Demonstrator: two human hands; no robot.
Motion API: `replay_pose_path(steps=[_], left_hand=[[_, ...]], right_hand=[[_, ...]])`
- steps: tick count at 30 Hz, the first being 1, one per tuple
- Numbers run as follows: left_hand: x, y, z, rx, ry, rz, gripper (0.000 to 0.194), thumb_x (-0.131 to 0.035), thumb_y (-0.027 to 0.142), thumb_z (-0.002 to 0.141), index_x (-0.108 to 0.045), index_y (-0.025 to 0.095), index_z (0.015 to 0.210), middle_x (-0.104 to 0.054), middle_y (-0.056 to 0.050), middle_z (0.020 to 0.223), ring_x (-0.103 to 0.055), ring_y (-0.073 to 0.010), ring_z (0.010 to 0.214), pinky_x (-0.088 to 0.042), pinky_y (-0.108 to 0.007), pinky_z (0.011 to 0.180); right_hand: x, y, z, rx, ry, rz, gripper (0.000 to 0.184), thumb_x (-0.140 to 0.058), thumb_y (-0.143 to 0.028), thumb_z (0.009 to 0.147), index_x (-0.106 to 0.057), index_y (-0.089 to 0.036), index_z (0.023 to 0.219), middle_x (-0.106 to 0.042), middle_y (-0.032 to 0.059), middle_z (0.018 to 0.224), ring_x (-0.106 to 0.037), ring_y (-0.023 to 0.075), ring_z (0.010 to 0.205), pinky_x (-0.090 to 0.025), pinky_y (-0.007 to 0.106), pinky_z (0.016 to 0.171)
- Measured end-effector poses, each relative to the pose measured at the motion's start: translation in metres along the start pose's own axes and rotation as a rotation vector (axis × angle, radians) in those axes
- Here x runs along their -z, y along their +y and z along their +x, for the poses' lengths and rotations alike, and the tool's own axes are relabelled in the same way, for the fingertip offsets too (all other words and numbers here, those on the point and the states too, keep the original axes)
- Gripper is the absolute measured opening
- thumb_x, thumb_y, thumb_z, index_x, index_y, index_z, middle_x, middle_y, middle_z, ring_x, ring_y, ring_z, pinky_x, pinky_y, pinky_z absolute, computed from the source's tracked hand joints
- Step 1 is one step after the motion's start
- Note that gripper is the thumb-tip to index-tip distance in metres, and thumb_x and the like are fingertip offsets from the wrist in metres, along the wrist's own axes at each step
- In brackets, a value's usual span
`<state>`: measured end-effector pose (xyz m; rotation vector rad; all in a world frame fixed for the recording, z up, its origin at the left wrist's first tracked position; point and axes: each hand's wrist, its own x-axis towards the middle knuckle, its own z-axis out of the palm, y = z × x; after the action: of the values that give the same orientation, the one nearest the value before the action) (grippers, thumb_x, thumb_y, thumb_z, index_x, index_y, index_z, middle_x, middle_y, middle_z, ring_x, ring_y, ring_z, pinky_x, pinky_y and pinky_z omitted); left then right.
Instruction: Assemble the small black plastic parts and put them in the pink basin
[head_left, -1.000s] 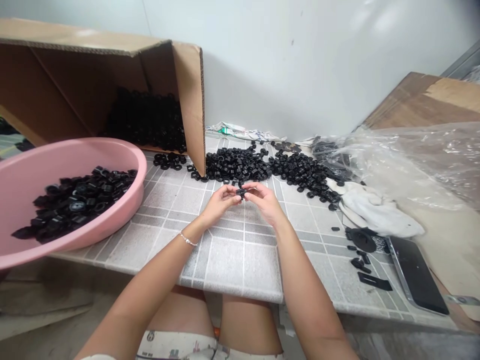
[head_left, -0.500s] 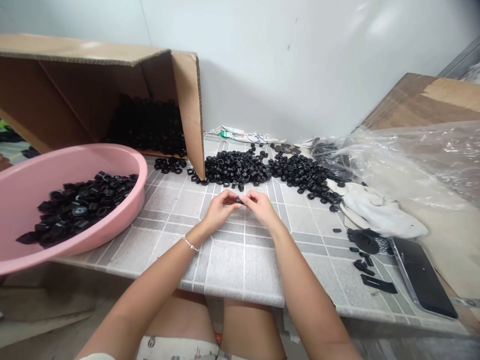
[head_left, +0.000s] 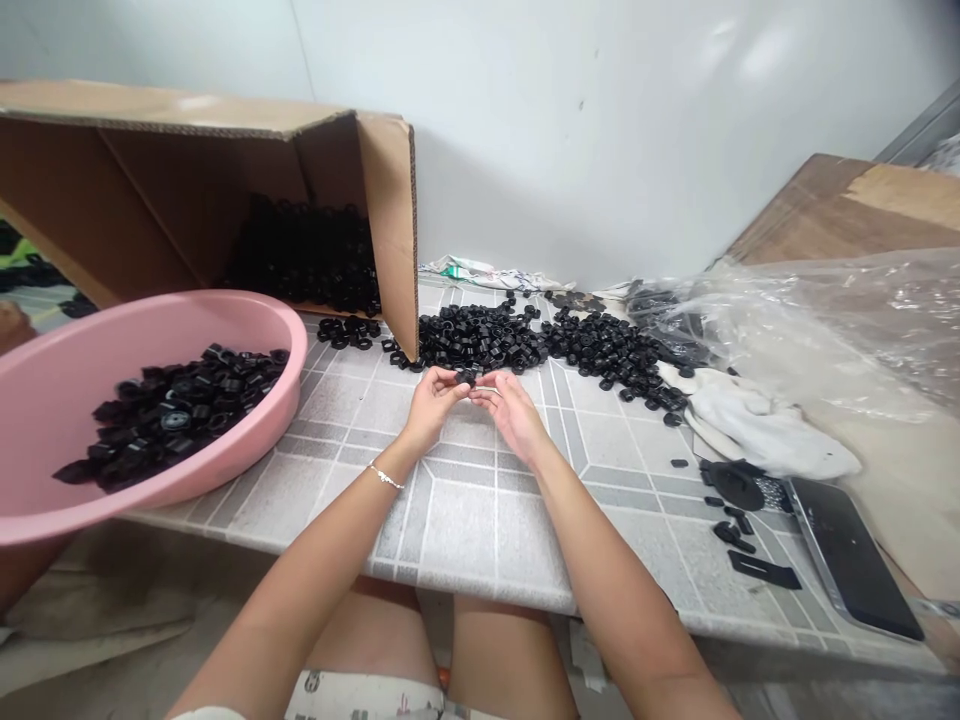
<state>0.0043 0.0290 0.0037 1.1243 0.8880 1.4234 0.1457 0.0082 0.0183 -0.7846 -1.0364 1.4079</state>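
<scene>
Black plastic part point(head_left: 466, 378) is sitting mid-frame, left hand point(head_left: 433, 405) pinching it, right hand point(head_left: 513, 414) touching or nearly so, grip unclear, loose fingertips risking a drop into the ring pile point(head_left: 480, 338) just behind.

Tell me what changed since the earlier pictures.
The black part, held in the left hand, moved slightly left and toward the piles. The right hand opened its fingers; whether it fully let go of the part is unclear. The tub, box, piles and phone stayed put.
</scene>
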Motion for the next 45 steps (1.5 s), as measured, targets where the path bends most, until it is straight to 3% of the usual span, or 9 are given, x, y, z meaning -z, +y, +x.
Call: replay_pose_path(steps=[7, 12, 16, 22, 26, 34, 37, 41, 45], left_hand=[[-0.002, 0.000, 0.001, -0.051, -0.030, 0.043, 0.041, -0.080, 0.034, 0.061, -0.050, 0.017, 0.083, -0.061, 0.001, 0.083, -0.060, -0.0127, 0.081, -0.047, -0.028, 0.079], [-0.001, -0.005, 0.004, -0.084, -0.057, 0.098, 0.043, -0.081, 0.037, 0.060, -0.049, 0.017, 0.082, -0.059, 0.001, 0.082, -0.060, -0.0129, 0.079, -0.048, -0.027, 0.076], [-0.001, -0.004, 0.003, -0.092, -0.080, 0.129, 0.041, -0.079, 0.038, 0.063, -0.049, 0.017, 0.082, -0.058, 0.001, 0.083, -0.060, -0.0129, 0.080, -0.048, -0.027, 0.077], [-0.007, 0.004, -0.006, 0.013, -0.173, 0.174, 0.038, -0.077, 0.039, 0.066, -0.052, 0.016, 0.084, -0.058, 0.001, 0.081, -0.060, -0.0124, 0.078, -0.050, -0.027, 0.076], [-0.011, 0.012, -0.012, 0.108, -0.243, 0.151, 0.038, -0.073, 0.043, 0.070, -0.055, 0.014, 0.086, -0.060, -0.001, 0.081, -0.059, -0.0112, 0.071, -0.051, -0.027, 0.072], [-0.007, 0.010, -0.009, 0.177, -0.356, 0.224, 0.036, -0.066, 0.045, 0.077, -0.057, 0.013, 0.090, -0.062, -0.003, 0.081, -0.060, -0.0121, 0.069, -0.049, -0.028, 0.072], [-0.006, 0.009, -0.010, 0.031, -0.350, 0.395, 0.028, -0.063, 0.039, 0.081, -0.055, 0.014, 0.093, -0.063, -0.004, 0.084, -0.061, -0.0149, 0.075, -0.050, -0.031, 0.074], [-0.005, 0.014, -0.016, -0.396, -0.405, 0.831, 0.014, -0.055, 0.026, 0.087, -0.056, 0.016, 0.097, -0.062, -0.006, 0.089, -0.058, -0.0188, 0.085, -0.049, -0.036, 0.080], [-0.006, 0.019, -0.019, -0.676, -0.474, 0.978, 0.019, -0.050, 0.020, 0.091, -0.056, 0.017, 0.108, -0.062, -0.009, 0.098, -0.058, -0.0216, 0.096, -0.048, -0.040, 0.086]], right_hand=[[-0.001, 0.000, -0.001, -0.040, 0.026, 0.107, 0.029, -0.068, -0.050, 0.072, -0.065, -0.021, 0.077, -0.066, 0.0026, 0.092, -0.063, 0.0160, 0.087, -0.049, 0.034, 0.089], [-0.003, 0.000, -0.002, -0.065, 0.064, 0.111, 0.036, -0.071, -0.044, 0.070, -0.065, -0.025, 0.100, -0.067, -0.0002, 0.090, -0.063, 0.0149, 0.082, -0.049, 0.035, 0.087], [0.002, 0.003, 0.001, -0.048, 0.059, 0.074, 0.031, -0.066, -0.050, 0.075, -0.063, -0.019, 0.077, -0.067, 0.0037, 0.087, -0.064, 0.0168, 0.081, -0.050, 0.036, 0.085], [0.012, 0.003, -0.003, 0.168, 0.005, -0.528, 0.027, -0.053, -0.048, 0.086, -0.053, -0.024, 0.096, -0.059, -0.0008, 0.080, -0.058, 0.0150, 0.071, -0.046, 0.031, 0.072], [0.019, -0.007, -0.007, 0.257, -0.086, -0.898, 0.027, -0.037, -0.044, 0.094, -0.047, -0.023, 0.081, -0.052, -0.0012, 0.073, -0.051, 0.0158, 0.070, -0.039, 0.030, 0.069], [0.018, -0.005, -0.008, 0.147, -0.090, -0.888, 0.033, -0.032, -0.049, 0.094, -0.042, -0.024, 0.075, -0.050, -0.0019, 0.066, -0.048, 0.0156, 0.063, -0.033, 0.028, 0.061], [0.015, 0.003, -0.004, 0.014, -0.045, -0.683, 0.040, -0.035, -0.056, 0.091, -0.046, -0.022, 0.072, -0.045, -0.0024, 0.061, -0.042, 0.0131, 0.056, -0.031, 0.026, 0.054], [0.011, 0.006, -0.002, -0.243, -0.066, -0.291, 0.045, -0.045, -0.065, 0.083, -0.049, -0.021, 0.072, -0.033, -0.0060, 0.054, -0.027, 0.0091, 0.046, -0.019, 0.023, 0.042], [0.007, -0.006, -0.005, -0.294, -0.124, -0.119, 0.045, -0.055, -0.063, 0.079, -0.044, -0.021, 0.068, -0.033, -0.0063, 0.054, -0.029, 0.0078, 0.046, -0.021, 0.021, 0.041]])
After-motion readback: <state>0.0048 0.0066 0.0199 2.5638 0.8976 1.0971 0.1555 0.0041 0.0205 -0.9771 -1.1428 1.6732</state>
